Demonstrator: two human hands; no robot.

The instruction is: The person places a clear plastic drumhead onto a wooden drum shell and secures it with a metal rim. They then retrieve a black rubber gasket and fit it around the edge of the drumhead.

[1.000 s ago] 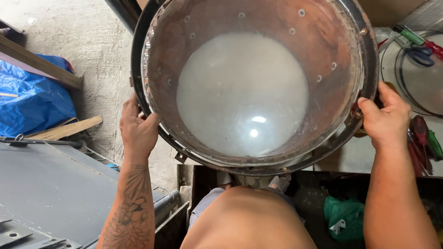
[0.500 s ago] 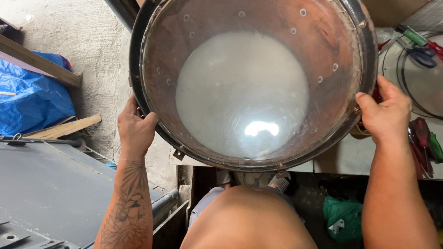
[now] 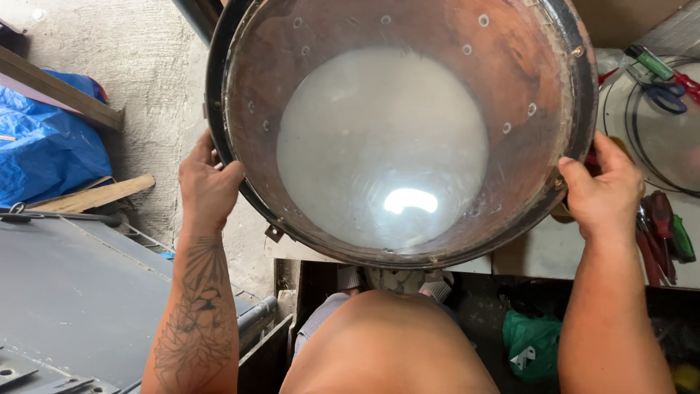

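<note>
1 drum shell (image 3: 525, 95) fills the upper middle of the view, held open end toward the camera: a dark metal hoop rings its rim, the inner wall is reddish brown with a scatter of small holes, and 1 pale translucent drumhead (image 3: 379, 146) closes the far end, with a bright glare spot low on it. It is off the floor, between the 2 hands and above the person's lap.

Below left lies 1 large dark grey panel (image 3: 65, 292). Up left, 1 blue tarp (image 3: 44, 146) is crumpled on the rough concrete floor (image 3: 146, 58), with 2 wooden planks near it, 1 above (image 3: 65, 91) and 1 below (image 3: 95, 193). At right, a pale worktop (image 3: 539, 252) carries 1 clear round drumhead (image 3: 656, 138), 1 pair of blue-handled scissors (image 3: 667, 95) and several red- and green-handled screwdrivers (image 3: 660, 226); I cannot count them surely. 1 green bag (image 3: 532, 343) sits in the dark space under the worktop.

The left hand (image 3: 208, 182) is wrapped on the hoop's left edge, fingers curled behind it. The right hand (image 3: 601, 193) clasps the hoop's right edge, thumb on the front.
</note>
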